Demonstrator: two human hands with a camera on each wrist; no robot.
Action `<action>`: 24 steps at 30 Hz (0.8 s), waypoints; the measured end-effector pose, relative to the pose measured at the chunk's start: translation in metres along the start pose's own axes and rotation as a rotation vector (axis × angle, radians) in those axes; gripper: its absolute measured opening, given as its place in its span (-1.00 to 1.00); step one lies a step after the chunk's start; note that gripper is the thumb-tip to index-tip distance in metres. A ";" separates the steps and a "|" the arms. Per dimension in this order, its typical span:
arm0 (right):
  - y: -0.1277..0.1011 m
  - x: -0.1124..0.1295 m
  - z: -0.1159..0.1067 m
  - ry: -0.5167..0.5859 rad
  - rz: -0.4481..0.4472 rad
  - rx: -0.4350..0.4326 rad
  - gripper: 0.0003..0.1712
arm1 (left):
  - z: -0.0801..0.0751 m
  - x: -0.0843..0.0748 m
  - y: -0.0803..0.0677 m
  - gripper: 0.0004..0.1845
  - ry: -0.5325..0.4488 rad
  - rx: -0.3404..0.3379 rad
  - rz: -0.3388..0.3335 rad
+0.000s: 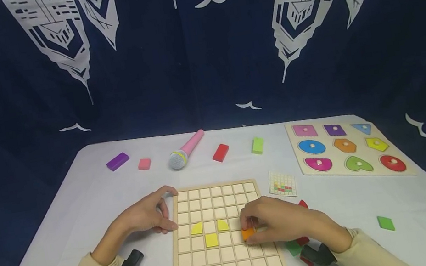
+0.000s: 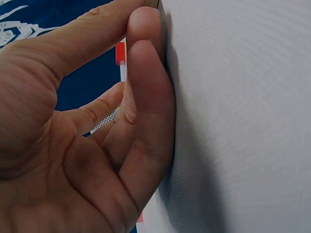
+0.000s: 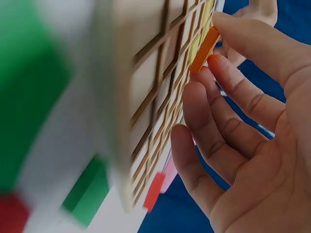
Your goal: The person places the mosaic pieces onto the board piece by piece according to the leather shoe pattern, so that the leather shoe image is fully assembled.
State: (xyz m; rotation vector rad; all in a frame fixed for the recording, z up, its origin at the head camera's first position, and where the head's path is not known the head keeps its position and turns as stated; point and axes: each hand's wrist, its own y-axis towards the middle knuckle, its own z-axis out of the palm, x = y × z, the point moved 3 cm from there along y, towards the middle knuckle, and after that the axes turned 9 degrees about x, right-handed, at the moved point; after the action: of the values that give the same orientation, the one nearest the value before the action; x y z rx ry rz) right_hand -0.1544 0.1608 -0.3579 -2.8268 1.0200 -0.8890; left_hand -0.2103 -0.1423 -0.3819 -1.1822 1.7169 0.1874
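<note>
Right hand [image 1: 281,222] pinches a flat orange wooden tile [image 1: 247,233] onto the pale wooden grid board [image 1: 227,261].

The tile, thin and smooth-edged, sits tilted between thumb and fingertips [image 3: 216,63] over a square cell right of three matte yellow tiles [image 1: 210,233]. The left hand [image 1: 146,215] rests at the board's left edge on the white cloth-covered table [image 1: 83,209], fingers straight together, holding nothing. A pink toy microphone [image 1: 186,150] with mesh head lies well behind.

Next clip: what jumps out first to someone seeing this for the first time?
The wooden grid board at the table's near edge, where the right hand pinches an orange piece against its cells beside three yellow pieces. The left hand rests at the board's left edge. Far right lies a colourful shape puzzle.
</note>
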 end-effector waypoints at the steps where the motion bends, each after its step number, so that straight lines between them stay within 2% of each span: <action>1: 0.004 0.003 0.000 0.001 -0.008 0.006 -0.84 | 0.000 0.000 0.000 -0.14 0.002 0.000 -0.002; 7: 0.030 0.019 0.003 -0.045 -0.044 0.026 -0.83 | -0.001 0.000 -0.001 -0.14 0.011 -0.003 -0.007; 14: 0.053 0.034 0.005 -0.152 -0.077 0.025 -0.78 | 0.000 -0.001 0.001 -0.13 0.007 -0.002 -0.019; 24: 0.081 0.056 0.010 -0.267 -0.079 0.069 -0.78 | 0.000 -0.001 0.000 -0.14 -0.010 0.013 0.021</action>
State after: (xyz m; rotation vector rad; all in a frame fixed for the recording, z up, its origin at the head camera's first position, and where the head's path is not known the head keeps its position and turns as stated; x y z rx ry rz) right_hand -0.1614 0.0627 -0.3535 -2.8434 0.8327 -0.5183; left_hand -0.2103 -0.1421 -0.3812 -1.1517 1.7196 0.1942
